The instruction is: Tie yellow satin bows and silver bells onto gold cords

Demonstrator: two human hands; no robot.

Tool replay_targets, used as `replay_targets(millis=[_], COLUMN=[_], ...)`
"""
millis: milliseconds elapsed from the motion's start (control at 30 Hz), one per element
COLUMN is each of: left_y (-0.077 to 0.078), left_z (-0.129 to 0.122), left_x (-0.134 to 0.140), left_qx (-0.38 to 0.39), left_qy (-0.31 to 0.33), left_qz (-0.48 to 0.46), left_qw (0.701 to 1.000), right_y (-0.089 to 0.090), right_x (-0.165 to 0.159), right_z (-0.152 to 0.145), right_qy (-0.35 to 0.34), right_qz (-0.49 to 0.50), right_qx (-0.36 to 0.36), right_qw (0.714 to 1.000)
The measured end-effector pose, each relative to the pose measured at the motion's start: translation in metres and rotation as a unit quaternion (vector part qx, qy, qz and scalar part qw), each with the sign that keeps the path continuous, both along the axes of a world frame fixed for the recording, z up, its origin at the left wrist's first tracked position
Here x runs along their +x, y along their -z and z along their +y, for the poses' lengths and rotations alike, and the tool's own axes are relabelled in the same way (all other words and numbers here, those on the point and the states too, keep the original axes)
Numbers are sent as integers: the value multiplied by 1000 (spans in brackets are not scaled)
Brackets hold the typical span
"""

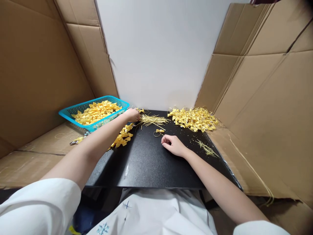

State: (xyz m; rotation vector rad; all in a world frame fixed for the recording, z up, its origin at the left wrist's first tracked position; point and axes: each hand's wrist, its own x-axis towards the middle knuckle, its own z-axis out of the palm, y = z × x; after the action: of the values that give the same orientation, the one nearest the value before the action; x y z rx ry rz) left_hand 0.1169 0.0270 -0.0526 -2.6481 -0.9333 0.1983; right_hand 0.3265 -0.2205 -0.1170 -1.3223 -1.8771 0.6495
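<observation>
A white wall (158, 55) stands behind a black tabletop (146, 166), with cardboard panels (36, 49) at both sides, perhaps set up to keep small pieces from straying. The left hand (132, 115) reaches to the near-left ends of a bundle of gold ties (154, 120); whether its fingers grip one I cannot tell. The right hand (174, 146) is loosely curled just beside a lone yellow bow (160, 131) with a wire loop; nothing shows in its fingers, though I cannot tell for sure. The bundle lies mid-table, probably so either hand can reach it, and the heaps sit at the edges, likely to leave working room. Counted: one blue basket (65, 113), one bundle, one lone bow, one scatter of thin strands (207, 148). The basket's yellow pieces (99, 111), the loose pieces by the left forearm (123, 136) and the right-hand heap of looped bows (194, 119) are too many to count
</observation>
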Motion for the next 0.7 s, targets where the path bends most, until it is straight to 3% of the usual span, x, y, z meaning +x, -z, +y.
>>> replay_targets(millis=[267,700], left_y=[4,-28], left_z=[-2,7], left_x=[-1,-9], left_qx=[6,41], left_qy=[3,-31], left_qz=[15,2], left_qw=[1000,999], right_y=[0,0], right_x=[1,1], right_z=[0,0], right_qy=[0,-3], right_qz=[-4,-13], right_qx=[6,3], right_qw=[1000,1000])
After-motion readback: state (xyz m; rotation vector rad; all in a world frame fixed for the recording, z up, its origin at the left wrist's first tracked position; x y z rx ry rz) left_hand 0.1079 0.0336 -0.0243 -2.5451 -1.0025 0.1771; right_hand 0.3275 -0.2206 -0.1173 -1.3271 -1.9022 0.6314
